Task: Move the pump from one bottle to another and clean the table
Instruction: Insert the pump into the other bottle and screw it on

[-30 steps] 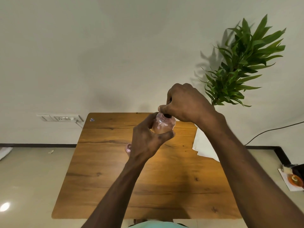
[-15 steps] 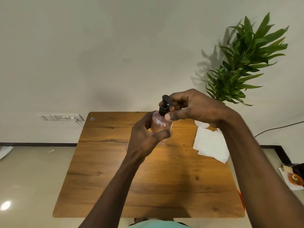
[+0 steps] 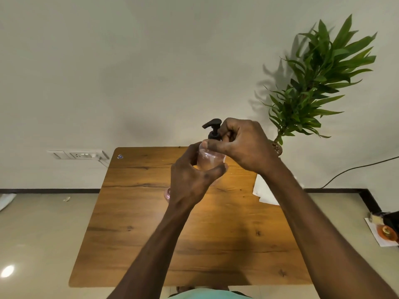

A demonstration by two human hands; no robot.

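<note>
My left hand (image 3: 191, 180) grips a clear pinkish bottle (image 3: 209, 159) and holds it upright above the wooden table (image 3: 151, 223). A black pump (image 3: 214, 129) sits on the bottle's neck, nozzle pointing left. My right hand (image 3: 244, 143) pinches the pump's collar from the right, thumb on the near side. Just to the left of my left wrist, a pink edge of a second bottle (image 3: 166, 194) shows on the table; my hand hides most of it.
White paper napkins (image 3: 262, 192) lie at the table's right edge, partly under my right arm. A potted green plant (image 3: 313, 83) stands at the far right corner. A wall socket (image 3: 79, 155) and a cable (image 3: 356, 169) are by the wall.
My right hand went from covering the pump's top to pinching its collar from the side, so the pump head now shows. The bottle stayed in my left hand.
</note>
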